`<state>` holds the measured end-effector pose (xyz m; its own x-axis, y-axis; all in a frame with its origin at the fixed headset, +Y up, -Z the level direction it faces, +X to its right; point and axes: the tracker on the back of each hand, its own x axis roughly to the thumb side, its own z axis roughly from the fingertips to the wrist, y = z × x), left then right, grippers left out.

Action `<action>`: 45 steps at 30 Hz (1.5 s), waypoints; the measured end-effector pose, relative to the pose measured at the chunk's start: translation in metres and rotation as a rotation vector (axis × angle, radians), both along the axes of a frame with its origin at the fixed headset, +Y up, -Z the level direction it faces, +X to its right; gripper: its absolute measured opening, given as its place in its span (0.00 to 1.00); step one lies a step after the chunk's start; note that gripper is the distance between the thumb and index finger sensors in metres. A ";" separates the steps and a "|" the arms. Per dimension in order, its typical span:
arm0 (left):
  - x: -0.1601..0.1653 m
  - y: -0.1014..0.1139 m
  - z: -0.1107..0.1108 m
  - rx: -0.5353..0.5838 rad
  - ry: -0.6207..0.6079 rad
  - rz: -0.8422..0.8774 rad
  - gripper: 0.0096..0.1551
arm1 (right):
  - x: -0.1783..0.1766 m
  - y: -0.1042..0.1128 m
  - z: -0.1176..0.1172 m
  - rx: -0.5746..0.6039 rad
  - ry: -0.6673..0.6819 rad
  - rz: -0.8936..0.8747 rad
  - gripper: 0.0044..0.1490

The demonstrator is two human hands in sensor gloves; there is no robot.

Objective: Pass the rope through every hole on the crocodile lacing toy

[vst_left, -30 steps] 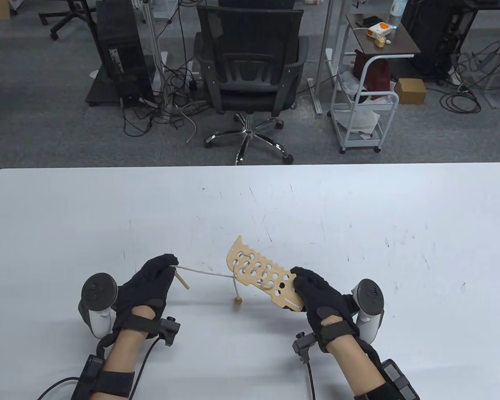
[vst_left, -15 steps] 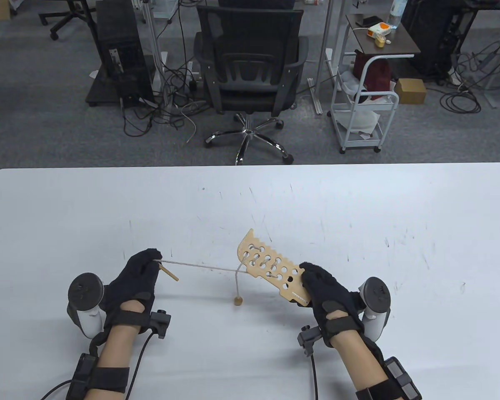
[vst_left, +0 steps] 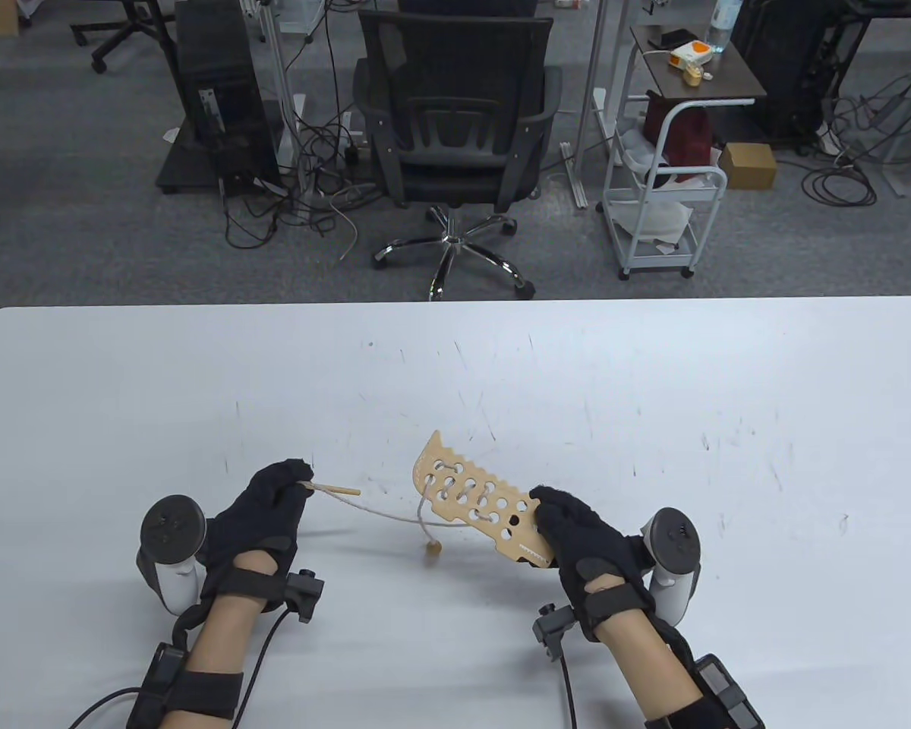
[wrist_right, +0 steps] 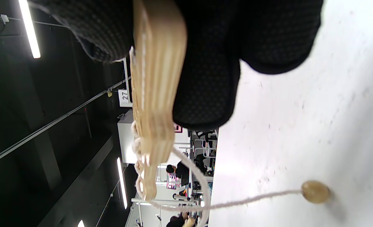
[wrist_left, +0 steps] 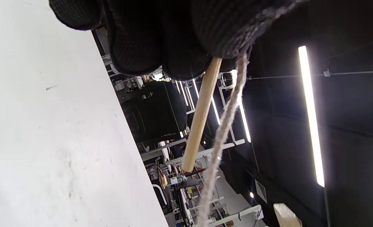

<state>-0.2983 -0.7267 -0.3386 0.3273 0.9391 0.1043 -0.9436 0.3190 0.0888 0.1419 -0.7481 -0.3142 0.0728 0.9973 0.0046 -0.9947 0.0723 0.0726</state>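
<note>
needle [vst_left: 336,490] left of board [vst_left: 480,507] | bead [vst_left: 433,548] below, on table [vst_left: 653,395]

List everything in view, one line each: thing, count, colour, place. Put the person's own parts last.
Lacing board: one, tan wood with holes, raised above the table's near middle, held at its right end.
Rope: one, off-white, partly laced through the board, sagging toward the left hand.
Wooden needle: one, tan, at the left hand, pointing right.
Bead: one, tan, on the rope's end, below the board.
Table: one, white, scuffed.
Office chair: one, black, beyond the table.
Cart: one, white, right of the chair.
Left hand: black glove, pinching the needle's base.
Right hand: black glove, gripping the board.
</note>
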 end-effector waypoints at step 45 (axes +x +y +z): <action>0.087 -0.008 0.020 -0.134 -0.488 0.170 0.22 | -0.051 0.011 0.024 0.097 0.283 -0.045 0.30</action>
<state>-0.2109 -0.7349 -0.3183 0.1125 0.9903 0.0820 -0.9042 0.1363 -0.4048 0.0913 -0.7372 -0.2903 0.1285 0.9891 0.0725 -0.9299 0.0948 0.3553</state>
